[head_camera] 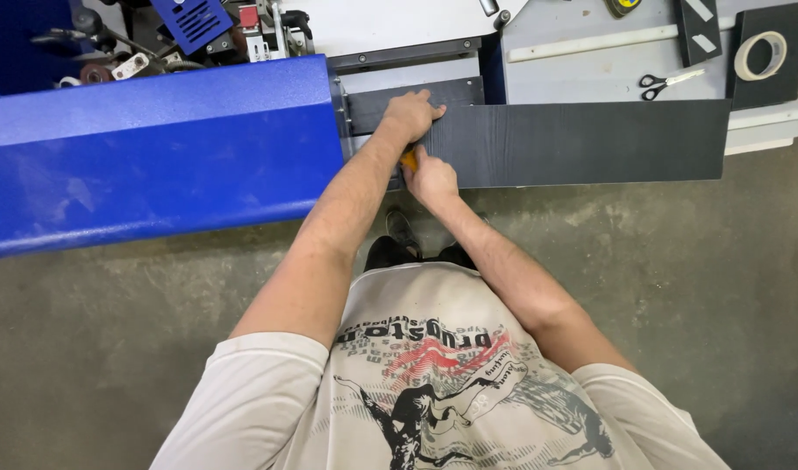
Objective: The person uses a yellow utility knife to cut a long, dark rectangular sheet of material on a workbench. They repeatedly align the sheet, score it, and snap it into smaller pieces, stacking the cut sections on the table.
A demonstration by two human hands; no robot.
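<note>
Left hand [412,113] lay flat, fingers spread, pressing the dark panel [582,142] on the grey machine table [573,74]. Right hand [429,178] was closed on a small orange tool [409,160] at the panel's near edge. We judged the panel stiff, thin and long (support both ends). Beside it stood the blue machine housing [155,148].

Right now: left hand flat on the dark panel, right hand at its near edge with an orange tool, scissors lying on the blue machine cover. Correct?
Not quite. The scissors lie on the light grey table top beyond the dark panel, not on the blue machine cover. The rest holds in the head view: left hand flat on the panel, right hand at its near edge with an orange tool.
</note>
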